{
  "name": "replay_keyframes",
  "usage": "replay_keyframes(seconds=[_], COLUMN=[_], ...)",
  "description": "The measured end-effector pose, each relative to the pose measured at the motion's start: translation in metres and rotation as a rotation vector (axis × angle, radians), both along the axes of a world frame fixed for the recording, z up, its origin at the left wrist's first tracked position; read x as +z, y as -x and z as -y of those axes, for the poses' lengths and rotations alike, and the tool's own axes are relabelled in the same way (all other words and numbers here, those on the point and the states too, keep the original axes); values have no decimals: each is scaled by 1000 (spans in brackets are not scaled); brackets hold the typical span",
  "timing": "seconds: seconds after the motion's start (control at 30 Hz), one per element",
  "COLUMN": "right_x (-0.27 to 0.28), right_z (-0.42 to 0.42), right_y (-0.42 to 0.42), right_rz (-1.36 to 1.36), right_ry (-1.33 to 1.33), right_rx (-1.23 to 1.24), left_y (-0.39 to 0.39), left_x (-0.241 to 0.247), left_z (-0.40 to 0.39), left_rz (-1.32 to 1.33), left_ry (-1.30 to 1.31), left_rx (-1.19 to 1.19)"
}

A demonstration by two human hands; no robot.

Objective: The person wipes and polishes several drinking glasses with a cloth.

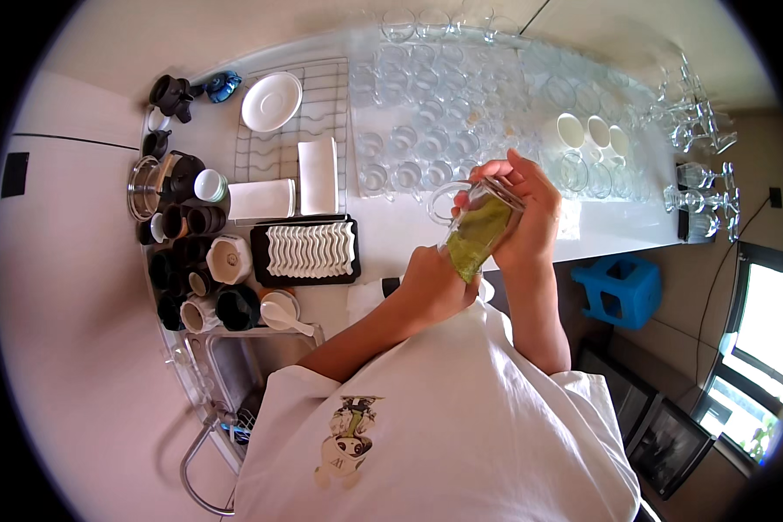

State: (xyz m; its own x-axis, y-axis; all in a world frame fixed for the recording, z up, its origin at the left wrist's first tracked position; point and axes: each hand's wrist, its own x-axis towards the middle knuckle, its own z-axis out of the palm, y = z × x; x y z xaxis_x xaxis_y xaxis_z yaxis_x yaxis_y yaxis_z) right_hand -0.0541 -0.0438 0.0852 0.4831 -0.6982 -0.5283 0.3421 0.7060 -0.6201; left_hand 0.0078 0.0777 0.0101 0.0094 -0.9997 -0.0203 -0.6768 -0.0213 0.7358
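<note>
Before my chest, a clear glass mug (453,231) is tilted between my two hands, its round handle pointing left. Green cloth (479,238) shows through the glass wall. My right hand (528,205) is wrapped around the mug's upper right end, fingers bent over it. At the lower end my left hand (434,280) is closed against the mug, back of the hand up; its fingertips are hidden, and whether they also grip the cloth I cannot tell. Beyond the hands stand rows of clear glass cups (437,140) on the white counter (382,245).
Left are a wire rack (323,98) with white dishes, a black tray (259,261) of wavy white pieces, dark cups (205,218) and a steel sink (218,362). White cups (571,130) and stemmed glasses (705,196) stand right. A blue plastic stool (646,290) is beyond the counter edge.
</note>
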Motion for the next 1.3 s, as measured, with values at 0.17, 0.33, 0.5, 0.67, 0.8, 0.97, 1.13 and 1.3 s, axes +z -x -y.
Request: replay_keyframes(seconds=[0.17,0.33,0.5,0.67,0.8,0.97,1.13,1.3], right_x=[-30,-38,-36,-24,-19,-18,-4,-15], right_z=[-14,-17,-1,-2,-12,-26,-11,-25], right_y=[0,0,6,19,27,16,14,17], right_rz=[256,467,168,-4,140,106,53,89], right_ry=[524,451,212,217,296,353,263,324], right_rx=[-61,-44,-89,-224,-354,-308,-422,-435], left_y=[-14,-19,-15,-4,-9,-11,-14,-19], left_x=[13,22,13,23,29,35,33,36], left_z=[5,-4,-1,4,3,-4,-14,-12], left_rz=[-1128,-1467,-1098,-843,-1192,-1264,-888,-774], left_ry=[-93,-383,-225,-144,-190,-281,-105,-138], left_rx=[81,61,1,-36,-200,-32,6,-93])
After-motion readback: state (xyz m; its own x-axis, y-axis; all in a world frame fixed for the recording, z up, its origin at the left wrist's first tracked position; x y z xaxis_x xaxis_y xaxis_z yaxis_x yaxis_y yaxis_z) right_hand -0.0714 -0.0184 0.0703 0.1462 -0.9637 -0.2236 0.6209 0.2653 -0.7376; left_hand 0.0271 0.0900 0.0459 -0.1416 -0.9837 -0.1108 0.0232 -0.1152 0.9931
